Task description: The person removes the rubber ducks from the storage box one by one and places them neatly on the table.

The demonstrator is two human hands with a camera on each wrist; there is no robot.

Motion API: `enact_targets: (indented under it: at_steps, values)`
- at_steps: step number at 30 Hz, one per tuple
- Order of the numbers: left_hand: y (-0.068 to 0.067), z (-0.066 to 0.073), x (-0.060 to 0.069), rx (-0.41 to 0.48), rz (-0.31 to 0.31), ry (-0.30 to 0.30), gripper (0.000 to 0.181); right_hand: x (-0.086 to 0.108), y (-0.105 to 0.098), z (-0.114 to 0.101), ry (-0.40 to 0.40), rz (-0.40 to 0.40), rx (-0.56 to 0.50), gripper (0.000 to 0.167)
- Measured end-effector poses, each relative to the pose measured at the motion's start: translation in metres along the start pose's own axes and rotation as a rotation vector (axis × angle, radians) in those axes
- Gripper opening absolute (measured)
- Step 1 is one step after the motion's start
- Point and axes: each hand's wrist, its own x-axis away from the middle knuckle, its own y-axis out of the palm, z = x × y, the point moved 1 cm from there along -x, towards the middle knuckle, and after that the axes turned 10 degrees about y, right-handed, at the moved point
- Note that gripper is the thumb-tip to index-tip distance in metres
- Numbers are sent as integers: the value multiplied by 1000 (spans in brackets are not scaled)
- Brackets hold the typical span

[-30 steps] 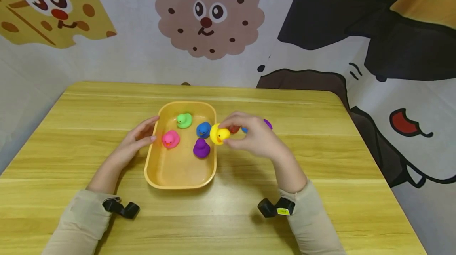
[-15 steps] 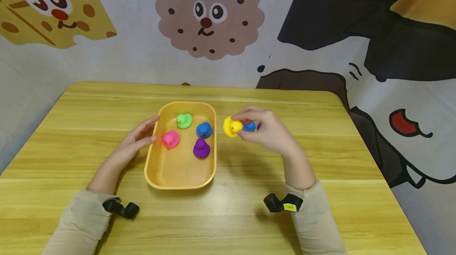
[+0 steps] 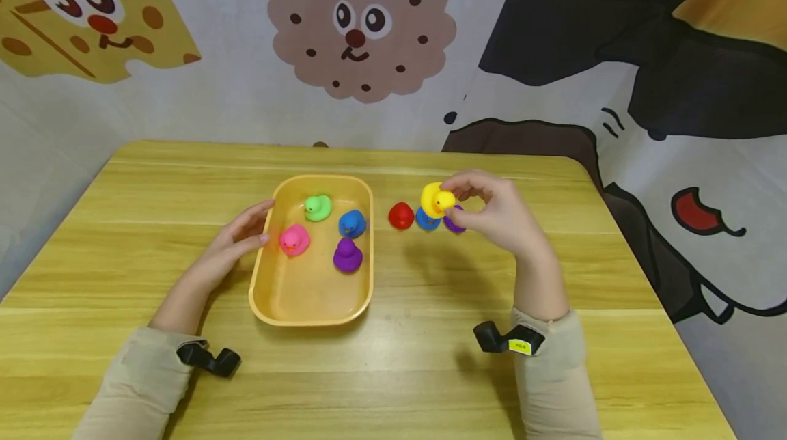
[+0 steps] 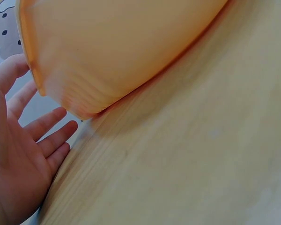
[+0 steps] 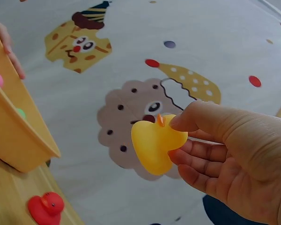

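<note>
My right hand [image 3: 498, 211] pinches a yellow rubber duck [image 3: 438, 201] between thumb and fingers, held up in the air. Below and behind it, a blue duck [image 3: 428, 221] and a purple duck [image 3: 456, 221] are partly covered. Left of these sits a red duck [image 3: 402, 216], on the table in the right wrist view too. My left hand [image 3: 236, 235] touches the left rim of an orange-yellow tray [image 3: 311, 322]; its fingers look relaxed in the left wrist view. Inside the tray are a green duck [image 3: 318, 208], a pink duck [image 3: 295, 240], another blue duck [image 3: 352, 224] and another purple duck [image 3: 348, 255].
The wooden table [image 3: 399, 372] reaches back to a cloth [image 3: 233, 105] printed with cartoon figures. Its rounded right corner lies beyond my right hand. The tray stands left of the table's middle.
My right hand has carried the yellow duck rightward and slightly back, from the tray's right rim to above the blue duck. The red duck has come into full view. My left hand has stayed put.
</note>
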Motion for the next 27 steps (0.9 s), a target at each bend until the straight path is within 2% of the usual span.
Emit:
enact_targets:
  at_steps: [10,16,27]
  values:
    - [0,2,0,-7,7,-14,56,1,-18,16,-2,45,15,29]
    - [1,2,0,-1,5,-2,56,2,-25,25,3,60,26,30]
    - [1,2,0,2,1,8,56,4,-37,40,105,90,33,32]
